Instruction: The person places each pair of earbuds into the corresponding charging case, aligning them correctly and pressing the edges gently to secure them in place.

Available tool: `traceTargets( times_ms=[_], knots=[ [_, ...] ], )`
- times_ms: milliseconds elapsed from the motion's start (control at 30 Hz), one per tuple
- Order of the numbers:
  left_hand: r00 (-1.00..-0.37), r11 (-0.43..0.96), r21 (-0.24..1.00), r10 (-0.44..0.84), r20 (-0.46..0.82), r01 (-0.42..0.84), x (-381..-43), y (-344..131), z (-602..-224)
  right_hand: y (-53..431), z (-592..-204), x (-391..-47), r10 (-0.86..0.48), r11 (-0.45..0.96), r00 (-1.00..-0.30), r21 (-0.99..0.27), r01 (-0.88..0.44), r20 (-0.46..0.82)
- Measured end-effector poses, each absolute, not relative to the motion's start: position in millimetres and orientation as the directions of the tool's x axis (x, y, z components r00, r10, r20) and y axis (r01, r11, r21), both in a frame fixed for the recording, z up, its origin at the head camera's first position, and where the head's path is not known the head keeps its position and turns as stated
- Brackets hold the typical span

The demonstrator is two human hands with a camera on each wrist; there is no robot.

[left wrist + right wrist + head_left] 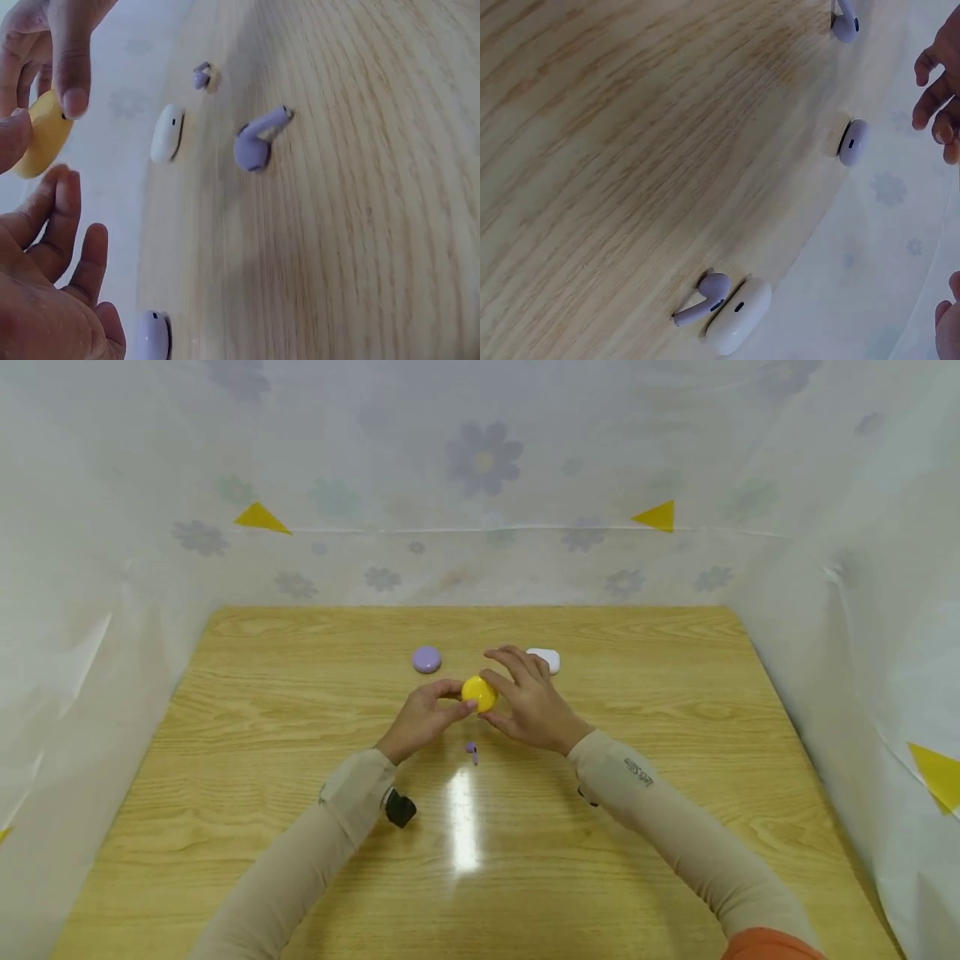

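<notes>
Both hands hold a round, glossy yellow earbud case (pixel 479 693) over the middle of the table. My left hand (pixel 423 718) pinches its left side, thumb on the front. On the other side, my right hand (pixel 536 706) grips it between thumb and index finger, with the other fingers extended. In the left wrist view, the yellow case (pixel 46 135) stands tilted between the fingers, a small dark slot near its edge. A purple earbud (pixel 472 752) lies below the hands. Another purple earbud (pixel 703 298) lies beside the white case (pixel 739 316), hidden in the head view.
A round purple case (pixel 427 660) lies behind my left hand. The white case (pixel 546 660) sits behind my right hand, partly covered by it. Pale floral sheeting (pixel 480 560) encloses the wooden table (pixel 262 793) at the back and both sides.
</notes>
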State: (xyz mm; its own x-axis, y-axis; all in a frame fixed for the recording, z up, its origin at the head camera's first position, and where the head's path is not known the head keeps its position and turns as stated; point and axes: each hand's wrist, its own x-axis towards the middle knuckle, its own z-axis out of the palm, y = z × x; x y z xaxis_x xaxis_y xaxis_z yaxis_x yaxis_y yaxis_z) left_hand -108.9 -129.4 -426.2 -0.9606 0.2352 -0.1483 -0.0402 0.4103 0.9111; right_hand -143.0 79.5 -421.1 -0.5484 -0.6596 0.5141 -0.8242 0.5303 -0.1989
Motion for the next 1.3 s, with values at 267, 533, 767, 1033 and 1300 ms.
traceTargets(
  times_ms=[267, 533, 767, 1033, 1300],
  knots=[
    [-0.969, 0.588, 0.809, 0.211, -0.130, 0.020, -101.7, -139.0, -428.0, 77.9, -426.9, -179.2, -0.598, 0.672, -0.754, -0.343, -0.657, 0.272],
    [-0.962, 0.651, 0.756, 0.241, -0.127, 0.063, -93.3, -142.6, -433.3, 76.0, -441.2, -213.7, -0.543, 0.792, -0.840, -0.332, -0.513, 0.003],
    [-0.963, 0.662, 0.747, 0.233, -0.135, 0.055, -89.8, -147.4, -436.6, 72.1, -448.6, -222.7, -0.520, 0.822, -0.851, -0.312, -0.476, -0.072],
    [-0.964, 0.667, 0.743, 0.229, -0.134, 0.055, -88.2, -151.8, -439.3, 68.3, -453.1, -228.3, -0.494, 0.843, -0.861, -0.309, -0.441, -0.120],
    [-0.966, 0.653, 0.756, 0.222, -0.134, 0.045, -87.4, -155.1, -441.3, 67.9, -457.4, -229.7, -0.497, 0.844, -0.858, -0.301, -0.444, -0.129]
  ],
)
